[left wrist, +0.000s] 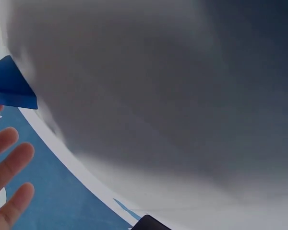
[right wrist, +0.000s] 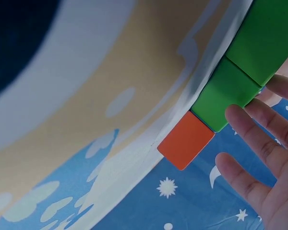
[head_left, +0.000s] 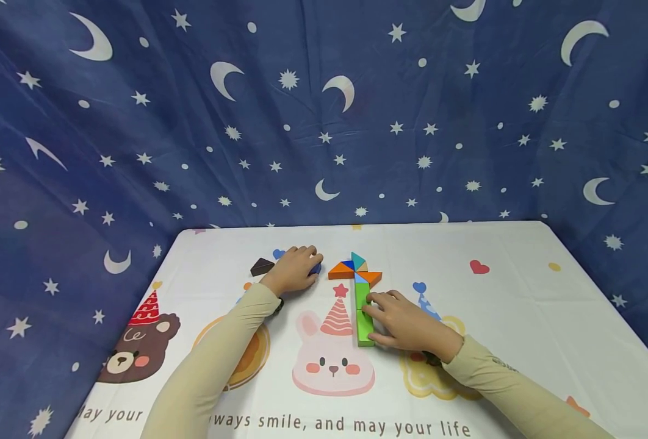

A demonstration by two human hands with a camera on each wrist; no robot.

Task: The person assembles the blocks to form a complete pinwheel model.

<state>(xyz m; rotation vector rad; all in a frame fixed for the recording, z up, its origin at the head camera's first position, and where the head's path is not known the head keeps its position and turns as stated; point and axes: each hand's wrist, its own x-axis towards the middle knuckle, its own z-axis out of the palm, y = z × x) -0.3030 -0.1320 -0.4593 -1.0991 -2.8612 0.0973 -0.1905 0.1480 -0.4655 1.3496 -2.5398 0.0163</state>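
My left hand (head_left: 295, 268) pinches a blue triangular block (left wrist: 12, 86) between thumb and a finger; its other fingers spread apart in the left wrist view. My right hand (head_left: 409, 323) lies along the right side of two green blocks (head_left: 362, 297), which form a column end to end. In the right wrist view, the fingertips touch the edge of a green block (right wrist: 228, 93). Above the column, triangular blocks meet in a pinwheel: an orange triangle (head_left: 340, 272) at left, a teal triangle (head_left: 357, 261) on top, another orange triangle (head_left: 372, 278) at right, plus blue and beige pieces.
Left of my left hand lie black blocks (head_left: 262, 266). A white tablecloth (head_left: 513, 305) printed with cartoon animals, hearts and lettering covers the table. Behind its far edge hangs a dark blue curtain (head_left: 313, 110) with moons and stars.
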